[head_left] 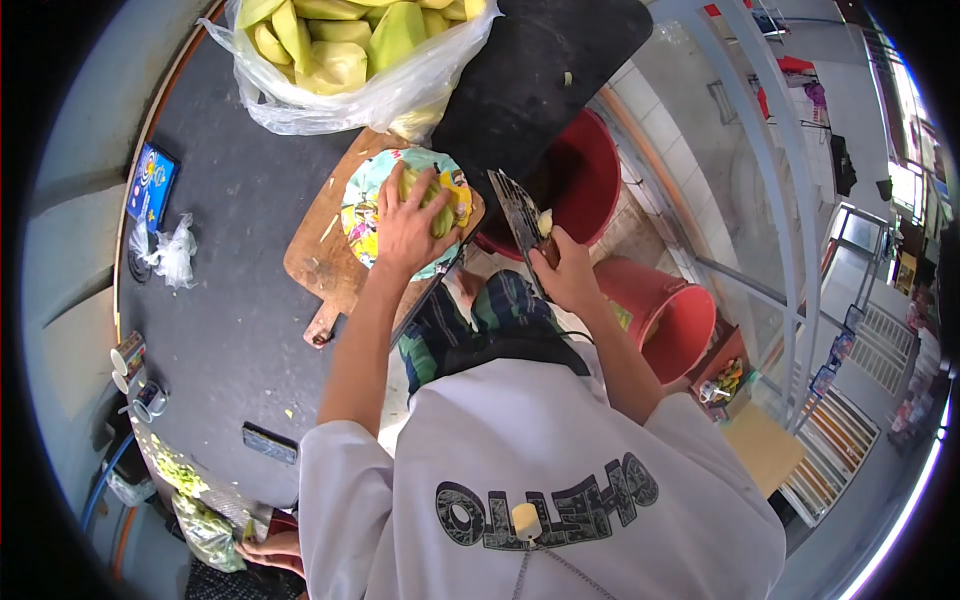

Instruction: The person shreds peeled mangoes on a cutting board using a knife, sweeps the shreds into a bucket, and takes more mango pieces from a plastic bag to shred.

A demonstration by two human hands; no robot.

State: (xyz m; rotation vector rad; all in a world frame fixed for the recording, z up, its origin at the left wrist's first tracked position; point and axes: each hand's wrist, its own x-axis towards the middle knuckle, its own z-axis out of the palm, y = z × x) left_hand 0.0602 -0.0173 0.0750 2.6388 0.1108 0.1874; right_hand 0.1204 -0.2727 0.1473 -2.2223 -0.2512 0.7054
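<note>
My left hand lies over a pale green, peeled fruit piece, its fingers curled round it. The fruit rests on a colourful printed plate, which sits on a wooden cutting board with a short handle. To the right of the plate, my right hand grips the handle of a broad-bladed knife. The blade points up and away from me, apart from the fruit. A small pale scrap clings near the base of the blade.
A plastic bag of peeled yellow-green fruit stands beyond the board on the dark table. Red buckets are at right. A phone lies on the table. Another person's hand is at lower left by a bag.
</note>
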